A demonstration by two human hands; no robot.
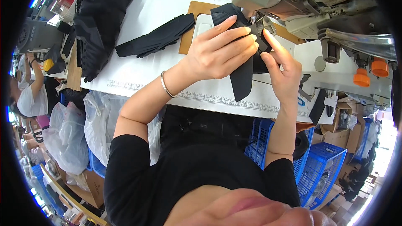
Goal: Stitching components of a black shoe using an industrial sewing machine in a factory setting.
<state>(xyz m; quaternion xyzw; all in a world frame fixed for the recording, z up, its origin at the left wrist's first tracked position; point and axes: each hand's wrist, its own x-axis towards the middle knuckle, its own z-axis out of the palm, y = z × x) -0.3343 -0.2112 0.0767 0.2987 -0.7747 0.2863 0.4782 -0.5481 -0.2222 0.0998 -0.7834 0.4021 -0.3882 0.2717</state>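
Observation:
A black fabric piece [242, 84] with pointed and rounded ends lies under the needle area of a sewing machine [261, 2]. Across its top rests my left hand [222, 50], fingers long and close together; the thumb is hidden. From the other side my right hand [282, 69] holds the piece's edge, index fingertip close to the presser foot and thumb lower down. The remaining right fingers are mostly out of sight. Left of the machine, more black cut pieces [155, 37] lie in a flat stack on the white table [144, 10].
A pile of black shoe-like parts [102, 21] stands at the table's left. A printed ruler strip [201, 98] runs along the near edge. Blue plastic crates [322, 171] sit below right, plastic bags [67, 136] below left. Another person [33, 96] works at far left.

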